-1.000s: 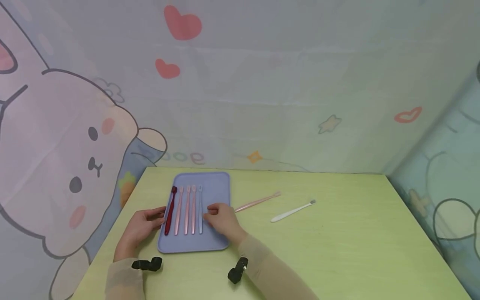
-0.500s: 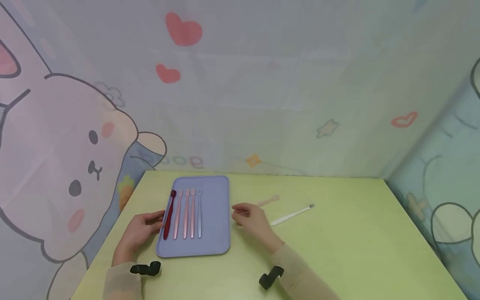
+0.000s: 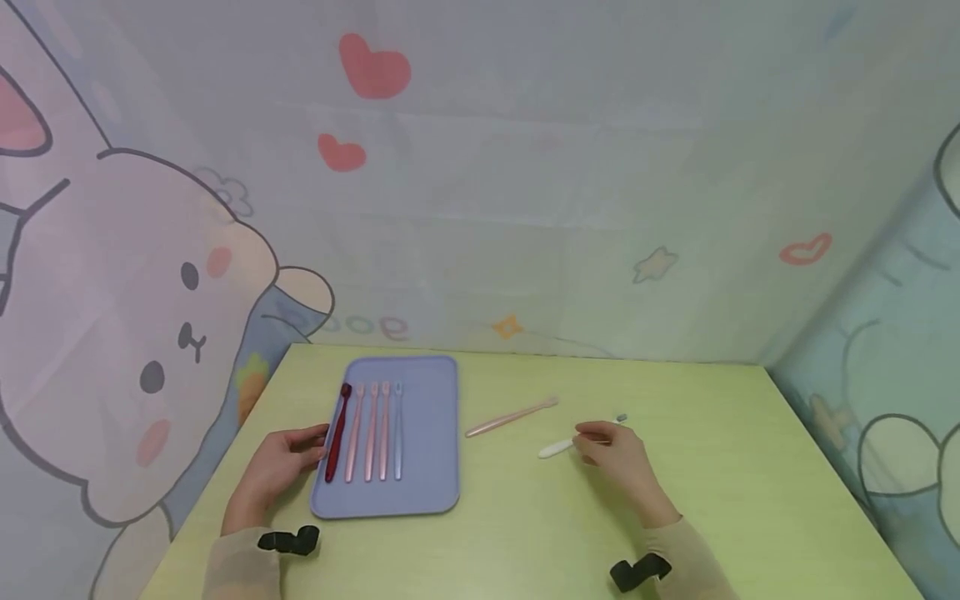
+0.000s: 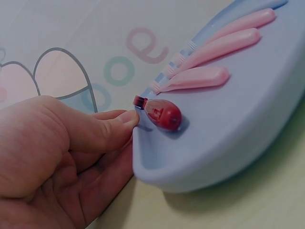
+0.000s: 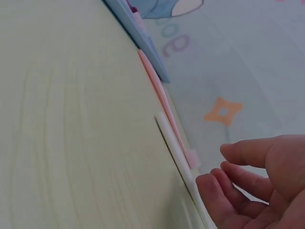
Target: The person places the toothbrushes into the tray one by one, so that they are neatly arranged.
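Observation:
My left hand [image 3: 276,468] pinches the left rim of the lavender tray [image 3: 431,433], thumb [image 4: 126,118] on top of the edge. On the tray lie a dark red toothbrush [image 3: 337,439], three pink toothbrushes [image 3: 371,442] and a pale blue toothbrush [image 3: 398,437], side by side. Over a white toothbrush [image 3: 555,450] on the table hovers my right hand [image 3: 618,461], hiding the brush's middle in the head view. The right wrist view shows this hand's thumb and fingers apart, nothing between them, close beside the white handle [image 5: 172,143].
Between the tray and the white toothbrush, a loose pink toothbrush [image 3: 510,418] lies slanted on the yellow-green table [image 3: 750,483]. A printed cloth backdrop [image 3: 525,208] rises behind the table's far edge.
My right hand has moved right, from over the tray, past the loose pink toothbrush, to the white toothbrush. The left hand has stayed at the tray's rim.

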`<action>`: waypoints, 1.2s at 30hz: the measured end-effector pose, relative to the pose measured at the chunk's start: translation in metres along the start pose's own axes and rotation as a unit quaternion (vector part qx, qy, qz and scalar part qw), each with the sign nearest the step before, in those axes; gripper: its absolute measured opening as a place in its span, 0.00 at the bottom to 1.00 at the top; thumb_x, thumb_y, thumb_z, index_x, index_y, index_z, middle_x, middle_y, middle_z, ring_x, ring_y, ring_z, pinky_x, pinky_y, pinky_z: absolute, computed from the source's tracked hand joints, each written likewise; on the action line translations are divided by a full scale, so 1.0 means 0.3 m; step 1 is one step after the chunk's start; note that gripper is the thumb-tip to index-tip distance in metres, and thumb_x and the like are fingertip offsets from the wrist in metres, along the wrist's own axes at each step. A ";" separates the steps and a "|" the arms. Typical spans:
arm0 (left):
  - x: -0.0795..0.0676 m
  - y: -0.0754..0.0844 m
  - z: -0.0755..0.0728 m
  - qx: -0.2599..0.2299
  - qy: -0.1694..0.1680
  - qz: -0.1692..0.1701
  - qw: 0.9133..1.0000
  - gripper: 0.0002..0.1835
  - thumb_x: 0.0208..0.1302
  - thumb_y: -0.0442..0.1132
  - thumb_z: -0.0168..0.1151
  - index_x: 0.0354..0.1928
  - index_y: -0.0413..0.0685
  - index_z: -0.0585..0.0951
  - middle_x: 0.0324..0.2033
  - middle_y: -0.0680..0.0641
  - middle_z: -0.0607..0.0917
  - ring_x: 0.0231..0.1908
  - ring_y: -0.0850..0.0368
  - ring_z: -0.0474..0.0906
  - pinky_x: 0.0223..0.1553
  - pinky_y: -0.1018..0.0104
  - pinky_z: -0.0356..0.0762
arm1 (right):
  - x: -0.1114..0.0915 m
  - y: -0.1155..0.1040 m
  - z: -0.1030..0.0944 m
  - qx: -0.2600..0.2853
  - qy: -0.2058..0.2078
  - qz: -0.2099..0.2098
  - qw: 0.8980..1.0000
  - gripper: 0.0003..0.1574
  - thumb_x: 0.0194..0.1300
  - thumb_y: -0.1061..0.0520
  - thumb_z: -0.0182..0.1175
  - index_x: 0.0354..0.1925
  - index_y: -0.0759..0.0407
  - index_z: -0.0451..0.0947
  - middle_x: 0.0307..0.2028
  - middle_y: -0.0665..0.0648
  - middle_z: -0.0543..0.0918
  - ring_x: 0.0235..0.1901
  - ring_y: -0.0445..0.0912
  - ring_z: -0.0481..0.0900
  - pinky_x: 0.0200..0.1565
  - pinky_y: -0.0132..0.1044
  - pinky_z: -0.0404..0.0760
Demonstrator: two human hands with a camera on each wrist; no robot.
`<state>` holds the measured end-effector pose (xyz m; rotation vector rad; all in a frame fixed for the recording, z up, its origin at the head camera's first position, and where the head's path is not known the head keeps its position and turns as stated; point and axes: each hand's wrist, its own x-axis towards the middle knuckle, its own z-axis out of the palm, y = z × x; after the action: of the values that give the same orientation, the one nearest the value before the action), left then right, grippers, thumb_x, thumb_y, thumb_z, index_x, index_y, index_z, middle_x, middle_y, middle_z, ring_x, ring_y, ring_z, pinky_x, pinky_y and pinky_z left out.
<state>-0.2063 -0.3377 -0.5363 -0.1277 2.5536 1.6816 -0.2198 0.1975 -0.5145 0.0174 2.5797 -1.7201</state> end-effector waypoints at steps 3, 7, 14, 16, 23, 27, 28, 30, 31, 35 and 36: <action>0.001 -0.001 -0.002 0.001 0.002 0.002 1.000 0.26 0.74 0.28 0.65 0.71 0.28 0.75 0.61 0.29 0.83 0.55 0.51 0.84 0.48 0.68 0.86 | -0.009 0.026 -0.044 -0.028 0.020 0.026 0.999 0.23 0.73 0.57 0.68 0.58 0.73 0.84 0.49 0.65 0.89 0.42 0.50 0.88 0.42 0.37 0.88; 0.009 -0.013 0.000 0.003 0.004 0.002 1.000 0.26 0.74 0.28 0.65 0.71 0.29 0.76 0.61 0.29 0.83 0.55 0.51 0.84 0.48 0.68 0.87 | -0.011 0.058 -0.063 -0.041 0.028 0.056 0.997 0.24 0.72 0.55 0.70 0.57 0.72 0.85 0.50 0.65 0.89 0.41 0.47 0.87 0.42 0.35 0.87; 0.010 -0.018 0.002 0.005 0.003 -0.005 1.000 0.26 0.75 0.28 0.65 0.72 0.29 0.75 0.62 0.28 0.82 0.56 0.51 0.83 0.48 0.68 0.87 | -0.006 0.083 -0.055 -0.046 0.042 0.056 0.997 0.25 0.69 0.56 0.73 0.57 0.73 0.85 0.49 0.66 0.90 0.40 0.44 0.88 0.41 0.31 0.85; 0.008 -0.014 0.001 0.007 0.003 -0.005 1.000 0.26 0.75 0.28 0.65 0.72 0.29 0.75 0.62 0.28 0.82 0.56 0.50 0.83 0.48 0.68 0.87 | -0.003 0.083 -0.051 -0.054 0.047 0.055 0.996 0.26 0.68 0.55 0.74 0.56 0.73 0.85 0.49 0.66 0.90 0.40 0.45 0.88 0.41 0.31 0.85; 0.012 -0.007 -0.001 0.018 0.000 -0.004 1.000 0.26 0.75 0.28 0.65 0.72 0.31 0.76 0.63 0.29 0.82 0.55 0.54 0.84 0.49 0.68 0.86 | 0.009 0.084 -0.035 -0.112 0.059 0.057 0.990 0.32 0.64 0.50 0.77 0.56 0.71 0.85 0.48 0.64 0.90 0.49 0.55 0.86 0.52 0.46 0.84; 0.008 0.001 -0.004 0.024 -0.002 0.002 1.000 0.26 0.75 0.29 0.65 0.72 0.30 0.76 0.63 0.28 0.82 0.55 0.53 0.84 0.49 0.67 0.87 | 0.013 0.082 -0.027 -0.116 0.066 0.063 0.989 0.33 0.62 0.49 0.78 0.57 0.71 0.85 0.49 0.64 0.89 0.52 0.59 0.85 0.56 0.52 0.82; 0.007 0.003 -0.006 0.024 0.000 0.000 1.000 0.26 0.74 0.29 0.66 0.71 0.30 0.76 0.62 0.29 0.82 0.55 0.53 0.84 0.49 0.67 0.87 | 0.014 0.082 -0.024 -0.117 0.066 0.063 0.989 0.33 0.62 0.49 0.78 0.57 0.71 0.85 0.49 0.65 0.89 0.52 0.59 0.85 0.56 0.52 0.82; 0.005 0.004 -0.009 0.027 0.001 0.002 1.000 0.26 0.74 0.29 0.66 0.71 0.30 0.76 0.62 0.29 0.83 0.54 0.53 0.84 0.48 0.67 0.87 | 0.018 0.084 -0.017 -0.122 0.068 0.060 0.988 0.34 0.62 0.47 0.79 0.56 0.71 0.85 0.49 0.65 0.89 0.51 0.59 0.85 0.56 0.53 0.83; 0.003 0.006 -0.010 0.028 0.000 0.003 1.000 0.26 0.74 0.29 0.66 0.71 0.29 0.76 0.62 0.28 0.83 0.54 0.53 0.84 0.48 0.67 0.87 | 0.021 0.088 -0.014 -0.126 0.069 0.058 0.988 0.34 0.62 0.47 0.79 0.55 0.71 0.85 0.48 0.65 0.89 0.51 0.59 0.85 0.55 0.53 0.83; 0.004 0.002 -0.008 0.022 -0.002 -0.001 1.000 0.26 0.74 0.29 0.65 0.71 0.29 0.76 0.61 0.29 0.83 0.53 0.56 0.84 0.48 0.68 0.87 | 0.030 0.096 -0.009 -0.145 0.070 0.054 0.985 0.35 0.61 0.44 0.79 0.54 0.70 0.86 0.47 0.65 0.89 0.50 0.59 0.85 0.54 0.54 0.83; 0.004 0.002 -0.006 0.022 -0.003 -0.002 1.000 0.26 0.75 0.28 0.65 0.71 0.29 0.76 0.61 0.28 0.83 0.53 0.56 0.84 0.48 0.69 0.87 | 0.031 0.096 -0.010 -0.149 0.070 0.054 0.985 0.35 0.61 0.44 0.79 0.54 0.70 0.86 0.47 0.65 0.89 0.49 0.59 0.85 0.54 0.54 0.83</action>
<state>-0.2077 -0.3392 -0.5353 -0.1255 2.5817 1.6219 -0.2282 0.2112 -0.5402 0.2717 2.8506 -1.3298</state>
